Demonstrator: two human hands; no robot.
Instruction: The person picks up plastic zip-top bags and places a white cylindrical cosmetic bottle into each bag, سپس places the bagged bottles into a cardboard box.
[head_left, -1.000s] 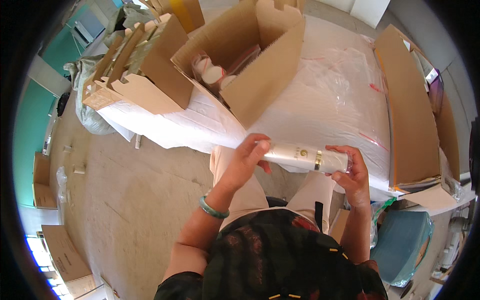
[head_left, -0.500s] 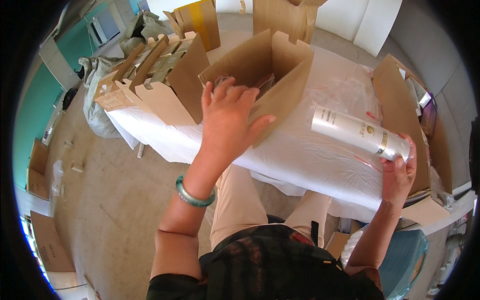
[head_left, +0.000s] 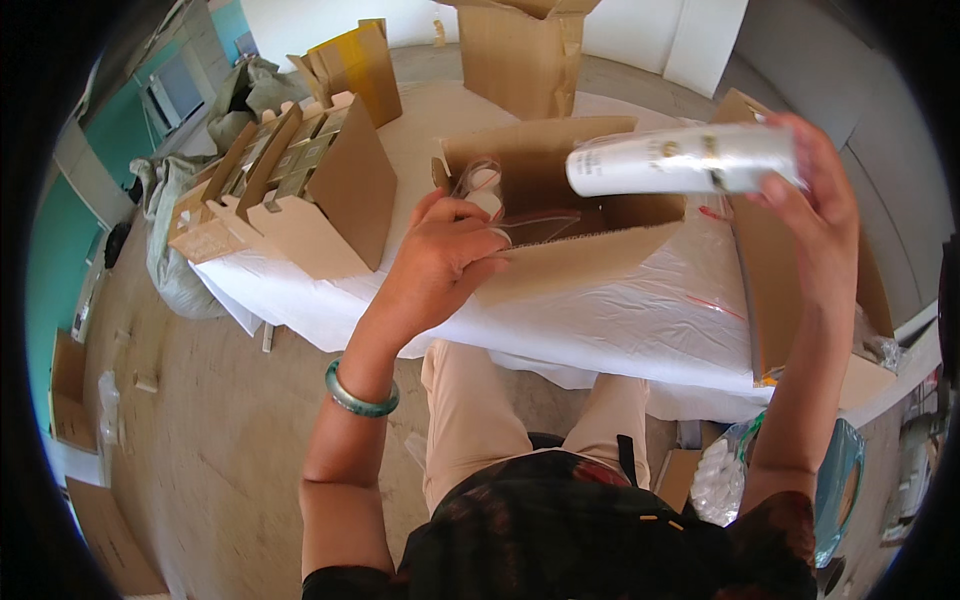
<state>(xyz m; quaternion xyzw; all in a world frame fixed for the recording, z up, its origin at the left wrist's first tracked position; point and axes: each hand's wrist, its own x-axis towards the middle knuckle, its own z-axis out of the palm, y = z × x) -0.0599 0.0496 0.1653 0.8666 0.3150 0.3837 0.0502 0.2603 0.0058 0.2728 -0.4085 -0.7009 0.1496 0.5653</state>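
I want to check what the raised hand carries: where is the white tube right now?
In the head view the white tube lies sideways in the right hand, raised at upper right above the open cardboard box, where the left hand reaches.

Bright daylight, perhaps overexposed, fisheye-bent dark rim

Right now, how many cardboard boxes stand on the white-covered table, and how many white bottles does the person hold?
Cardboard boxes: 4 (open box, divider box, yellow-taped box, tall box)
White bottle: 1, in the right hand
Total: 5
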